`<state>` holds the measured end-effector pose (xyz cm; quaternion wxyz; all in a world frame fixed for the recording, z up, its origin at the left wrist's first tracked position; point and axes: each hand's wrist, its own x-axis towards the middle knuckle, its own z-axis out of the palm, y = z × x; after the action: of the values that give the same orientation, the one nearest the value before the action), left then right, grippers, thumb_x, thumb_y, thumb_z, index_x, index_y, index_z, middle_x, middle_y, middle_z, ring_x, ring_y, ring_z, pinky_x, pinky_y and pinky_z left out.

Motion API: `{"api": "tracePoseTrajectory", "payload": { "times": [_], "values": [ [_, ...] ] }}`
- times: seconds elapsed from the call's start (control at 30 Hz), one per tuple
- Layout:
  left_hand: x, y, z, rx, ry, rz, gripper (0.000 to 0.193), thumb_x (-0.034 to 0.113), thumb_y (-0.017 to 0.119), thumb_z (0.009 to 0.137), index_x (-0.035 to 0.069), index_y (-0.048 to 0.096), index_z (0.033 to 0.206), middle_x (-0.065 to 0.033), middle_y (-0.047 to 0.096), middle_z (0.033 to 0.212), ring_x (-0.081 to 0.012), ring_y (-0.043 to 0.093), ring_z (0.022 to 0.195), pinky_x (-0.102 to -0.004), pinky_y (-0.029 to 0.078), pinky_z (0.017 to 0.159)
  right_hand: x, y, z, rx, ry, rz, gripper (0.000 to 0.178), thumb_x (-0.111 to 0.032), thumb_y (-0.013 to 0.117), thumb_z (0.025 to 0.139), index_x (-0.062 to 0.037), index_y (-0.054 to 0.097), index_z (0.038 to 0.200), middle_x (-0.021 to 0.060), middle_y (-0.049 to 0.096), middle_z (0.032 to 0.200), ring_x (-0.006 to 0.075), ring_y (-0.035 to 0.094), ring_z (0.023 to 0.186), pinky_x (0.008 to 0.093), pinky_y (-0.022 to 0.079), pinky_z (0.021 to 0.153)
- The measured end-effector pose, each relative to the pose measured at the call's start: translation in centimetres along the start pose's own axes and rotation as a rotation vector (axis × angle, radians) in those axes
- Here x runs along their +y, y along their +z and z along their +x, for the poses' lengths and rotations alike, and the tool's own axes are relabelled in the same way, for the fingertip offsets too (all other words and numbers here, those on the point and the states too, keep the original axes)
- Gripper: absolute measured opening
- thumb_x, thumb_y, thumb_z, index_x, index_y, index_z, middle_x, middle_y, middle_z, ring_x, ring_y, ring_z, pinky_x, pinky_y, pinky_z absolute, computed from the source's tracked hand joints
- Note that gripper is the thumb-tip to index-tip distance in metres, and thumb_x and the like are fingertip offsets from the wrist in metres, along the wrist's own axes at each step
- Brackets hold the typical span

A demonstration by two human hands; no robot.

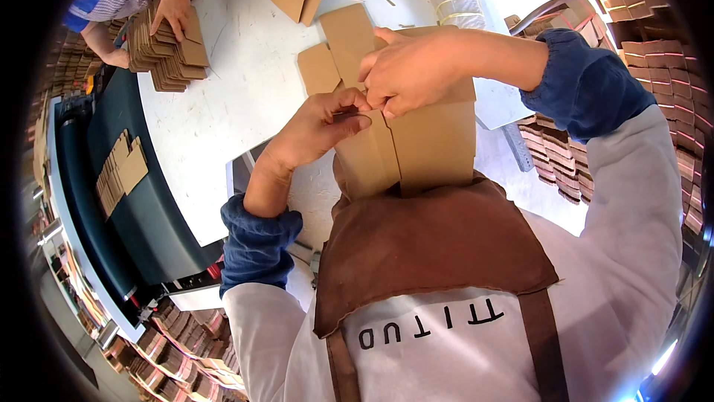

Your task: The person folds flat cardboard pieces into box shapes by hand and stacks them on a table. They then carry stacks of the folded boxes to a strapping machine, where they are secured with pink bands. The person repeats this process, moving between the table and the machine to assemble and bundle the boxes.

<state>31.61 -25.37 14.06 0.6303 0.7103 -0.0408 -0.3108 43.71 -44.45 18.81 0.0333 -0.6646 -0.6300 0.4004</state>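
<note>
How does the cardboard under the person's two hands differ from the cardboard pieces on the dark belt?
The front cardboard shows broad panels and looks larger in view; the belt pieces look narrow and overlap in a row. The left hand and right hand touch the front cardboard; no hand touches the belt pieces. Both are brown.

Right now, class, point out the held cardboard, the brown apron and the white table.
Held cardboard (435,142), head view: its broad right panel.
Brown apron (435,253), head view: middle of the cloth.
White table (230,97), head view: bare part of its top.

1 head-worn fisheye looks down at the nearby hands (418,69).
</note>
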Motion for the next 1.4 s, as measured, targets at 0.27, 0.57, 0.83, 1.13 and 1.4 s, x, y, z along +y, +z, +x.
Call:
{"api": "tracePoseTrajectory", "payload": {
  "times": [0.27,0.57,0.83,1.13,1.4],
  "values": [
    [0.5,1.1,-0.2,0.065,-0.001,-0.015,0.014,0.002,0.066,0.091,0.002,0.063,0.104,0.0031,0.060,0.097,-0.0061,0.052,0.091,-0.0213,0.043,0.084,0.1,-0.7,0.1,-0.072,0.044,0.011,0.019,-0.023,0.055,0.093,-0.0094,0.067,0.087,0.0064,0.067,0.091,0.0263,0.041,0.137,0.0647,0.009,0.115],
    [-1.5,-0.7,-0.5,0.045,0.069,-0.122,0.013,0.000,0.067,0.090,0.005,0.064,0.102,0.0044,0.061,0.101,-0.0054,0.054,0.091,-0.0224,0.045,0.082,-0.3,0.5,0.9,0.131,0.027,-0.078,0.022,-0.023,0.057,0.091,-0.0113,0.070,0.103,0.0050,0.053,0.136,0.0266,0.024,0.146,0.0646,0.009,0.117],
    [-1.5,-1.3,-0.6,0.012,0.064,-0.159,0.010,0.002,0.068,0.089,0.005,0.065,0.099,0.0041,0.061,0.099,-0.0054,0.054,0.091,-0.0221,0.045,0.080,0.2,0.0,1.5,0.104,-0.015,0.044,0.021,-0.028,0.059,0.090,-0.0111,0.071,0.092,0.0035,0.051,0.141,0.0297,0.021,0.148,0.0684,0.008,0.115],
    [-0.7,-0.8,-1.9,0.080,0.062,-0.024,0.013,-0.003,0.066,0.090,0.002,0.062,0.101,0.0026,0.060,0.101,-0.0062,0.053,0.095,-0.0219,0.045,0.086,-0.2,0.1,2.2,0.106,0.013,0.075,0.023,-0.028,0.059,0.090,-0.0085,0.072,0.090,0.0071,0.050,0.143,0.0301,0.020,0.148,0.0684,0.005,0.115],
    [-0.7,-1.5,-2.5,0.064,0.072,0.001,0.013,0.001,0.067,0.090,0.001,0.063,0.101,0.0006,0.062,0.101,-0.0102,0.057,0.098,-0.0254,0.046,0.089,-2.3,0.5,2.4,0.225,0.088,-0.107,0.027,-0.026,0.062,0.087,-0.0071,0.068,0.105,0.0120,0.039,0.151,0.0287,0.013,0.150,0.0671,0.008,0.116]
  ]
}}
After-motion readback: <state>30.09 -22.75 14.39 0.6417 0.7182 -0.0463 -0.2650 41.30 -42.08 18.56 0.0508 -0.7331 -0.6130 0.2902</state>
